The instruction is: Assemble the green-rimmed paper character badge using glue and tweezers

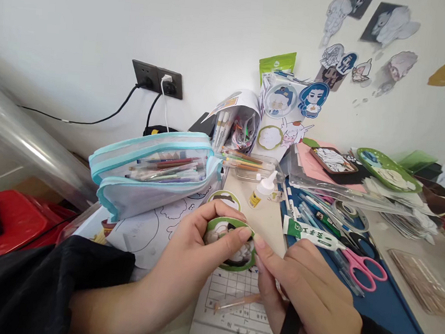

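A round paper cutout (233, 260) with a green rim and a printed figure is pinched between the thumb and fingers of my left hand (198, 254). My right hand (308, 291) presses its fingertips together at the cutout's right edge, its other fingers curled in. A black strip (287, 333) runs down from beneath the right hand; I cannot tell whether it is gripped. Below the cutout, a pinkish stick with a clear end (235, 303) shows above a printed grid sheet (215, 321). A second green-rimmed round cutout (225, 199) lies behind the left hand.
A clear pencil case with turquoise trim (154, 173) stands at left. Beyond my hands are a glue bottle (262, 191) and a clear pencil tray (246, 165). Pink scissors (362, 267), a white-green tube (312, 234) and several pens lie on a blue mat (381, 319) at right.
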{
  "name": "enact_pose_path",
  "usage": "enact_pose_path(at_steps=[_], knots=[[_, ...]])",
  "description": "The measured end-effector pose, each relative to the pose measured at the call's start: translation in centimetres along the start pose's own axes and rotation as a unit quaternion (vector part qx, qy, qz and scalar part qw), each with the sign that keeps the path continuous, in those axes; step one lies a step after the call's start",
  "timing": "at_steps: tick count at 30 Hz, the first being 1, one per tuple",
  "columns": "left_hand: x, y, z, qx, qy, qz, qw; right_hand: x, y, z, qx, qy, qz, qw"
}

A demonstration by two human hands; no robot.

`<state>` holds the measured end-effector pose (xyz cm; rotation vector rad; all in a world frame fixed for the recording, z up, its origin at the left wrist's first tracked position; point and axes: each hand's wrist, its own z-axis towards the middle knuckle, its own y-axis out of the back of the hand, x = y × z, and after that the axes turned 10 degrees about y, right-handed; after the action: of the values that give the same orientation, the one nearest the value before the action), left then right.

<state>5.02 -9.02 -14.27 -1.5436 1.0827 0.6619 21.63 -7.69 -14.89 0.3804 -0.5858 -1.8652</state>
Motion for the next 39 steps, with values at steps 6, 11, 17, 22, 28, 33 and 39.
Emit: enact_pose_path(at_steps=[6,11,17,22,28,33,39], knots=[[-0.6,-0.3,-0.5,0.022,-0.104,0.084,0.991,-0.2,0.7,0.5,-0.026,-0.185,0.145,0.972],[-0.7,-0.4,-0.6,0.063,-0.111,0.119,0.985,-0.6,0.4,0.6,-0.003,-0.195,0.258,0.946],[-0.3,-0.1,-0.6,0.128,-0.084,0.099,0.983,-0.7,0.2,0.1,0.005,-0.158,0.323,0.933],[-0.3,0.1,-0.7,0.162,-0.066,0.088,0.981,-0.9,0.3,0.0,0.007,-0.117,0.333,0.936],[-0.2,0.0,-0.5,0.182,-0.056,0.054,0.98,-0.8,0.1,-0.1,0.003,-0.115,0.343,0.932],[0.1,-0.1,-0.5,0.169,-0.048,0.041,0.984,-0.8,0.2,0.1,-0.005,-0.112,0.334,0.936],[0.0,0.2,-0.3,0.145,-0.058,0.071,0.985,-0.9,0.1,0.2,-0.007,-0.112,0.292,0.95]])
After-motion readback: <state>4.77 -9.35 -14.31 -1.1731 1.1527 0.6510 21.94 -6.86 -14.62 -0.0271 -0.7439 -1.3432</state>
